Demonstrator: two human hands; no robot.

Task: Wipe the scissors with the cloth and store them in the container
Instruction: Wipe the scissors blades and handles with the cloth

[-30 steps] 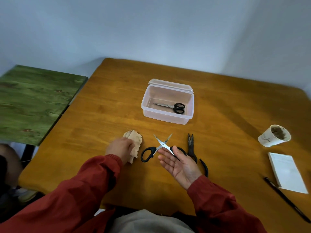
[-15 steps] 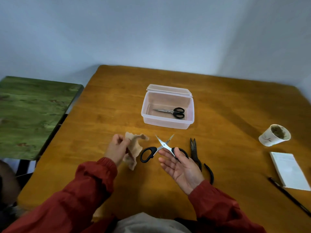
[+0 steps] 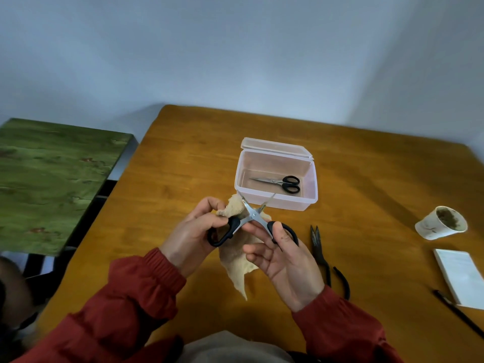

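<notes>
– Scissors (image 3: 252, 214) where exactly? and what are the hands doing lol

– just in front of the container (image 3: 277, 204), blades spread in an X, tips overlapping its near wall; right hand (image 3: 288, 260) has fingers curled round the right handle loop; left hand (image 3: 192, 231) pinches the bunched cloth (image 3: 235, 260), left loop resting against it; cloth hangs down behind the blades; second pair (image 3: 281, 182) lies flat inside the container; dark pliers (image 3: 320, 254) on the table (image 3: 183, 166), right of the container and nearer the person
</notes>
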